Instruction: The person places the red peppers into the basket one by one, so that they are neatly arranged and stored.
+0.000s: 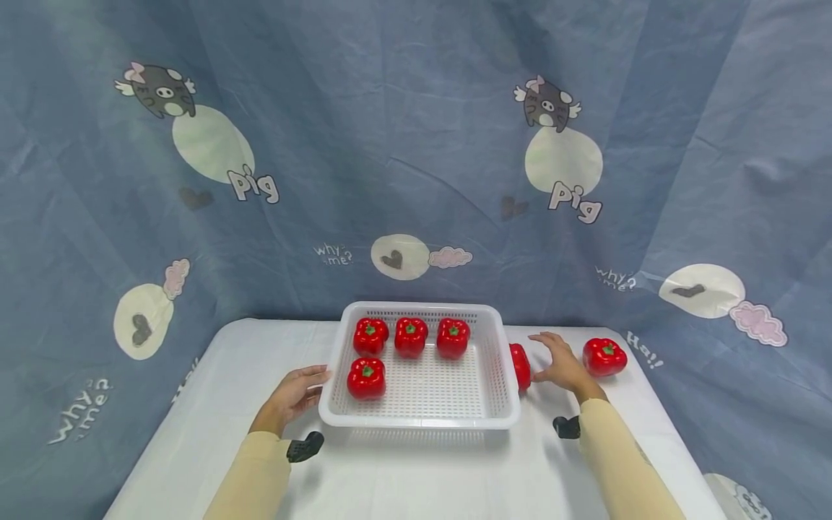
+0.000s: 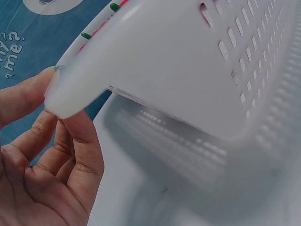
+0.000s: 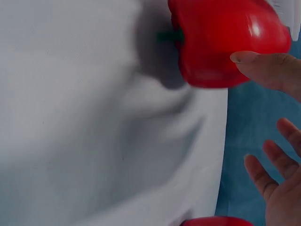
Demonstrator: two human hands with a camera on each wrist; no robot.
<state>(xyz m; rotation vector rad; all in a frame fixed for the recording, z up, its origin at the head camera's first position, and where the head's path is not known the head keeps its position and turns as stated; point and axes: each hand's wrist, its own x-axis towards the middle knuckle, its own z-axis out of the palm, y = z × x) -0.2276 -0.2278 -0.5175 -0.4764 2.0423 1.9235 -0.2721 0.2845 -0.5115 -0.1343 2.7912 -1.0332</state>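
Observation:
A white perforated plastic basket (image 1: 429, 423) stands on the table, with several red bell peppers in it, one of them a front-left pepper (image 1: 366, 379). My left hand (image 1: 297, 393) pinches the basket's left rim (image 2: 77, 92), thumb above and fingers beneath. Against the outside of the right wall lies another red bell pepper (image 1: 520, 367), lying on its side and partly hidden by the basket. My right hand (image 1: 562, 365) is spread beside it; in the right wrist view the thumb (image 3: 265, 68) overlaps this pepper (image 3: 221, 37), while the other fingers stand apart from it.
One more red bell pepper (image 1: 604, 357) sits right of my right hand, near the table's right edge. The white table (image 1: 416, 477) ends at the back against a blue printed cloth (image 1: 416, 180), which also hangs along both sides.

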